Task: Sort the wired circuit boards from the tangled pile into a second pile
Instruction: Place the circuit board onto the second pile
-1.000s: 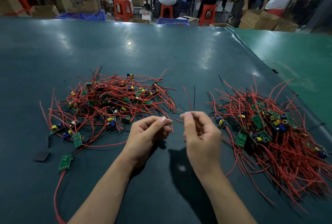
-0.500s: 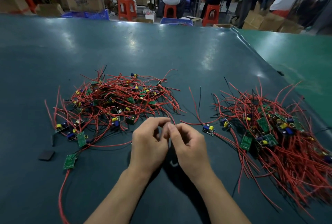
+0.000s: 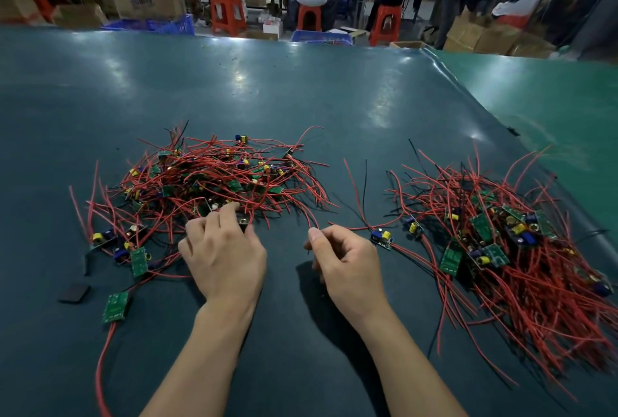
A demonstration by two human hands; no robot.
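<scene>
Head view shows the tangled pile on the left of the table. It is a knot of red wires and small green boards. The second pile lies on the right, well apart from it.

The left hand reaches into the near edge of the tangled pile. Its fingers are curled down among the wires, by a small dark part. I cannot tell if they have hold of a board yet. The right hand is between the piles. Its thumb and first finger pinch a red wire that runs back to the tangled pile.

One board lies just right of the right hand, at the near edge of the second pile.

It looks like the step now is picking the next board. Next, the hands would need to pull it free slowly, so the other wires do not drag along.

Many boards are buried under wires. The left palm hides what is under it. People on red stools far behind are blurry.
</scene>
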